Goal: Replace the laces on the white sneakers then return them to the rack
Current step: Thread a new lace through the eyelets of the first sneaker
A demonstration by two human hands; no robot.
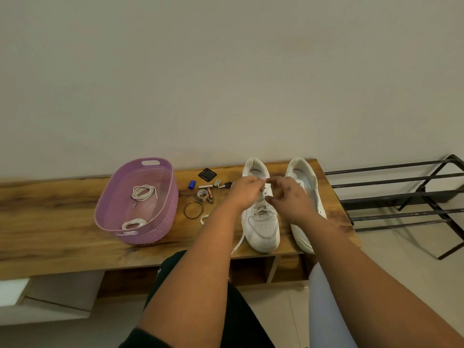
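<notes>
both hands meet over the left sneaker (262, 222) on the bench (62, 217); left hand (244, 193) and right hand (288, 199) each pinch its lace (262, 197) near the top eyelets.

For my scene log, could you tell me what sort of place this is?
Probably a home entryway: a black metal shoe rack against the wall, a low wooden bench with keys and odds and ends.

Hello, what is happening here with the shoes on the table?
A person sits at a wooden table and works on the lace of the left white sneaker. Both hands, the left hand and the right hand, are at its upper eyelets. The other sneaker stands beside it. Two coiled laces lie in a purple basket. The shoe rack stands at the right with nothing on the shelves in view.
</notes>
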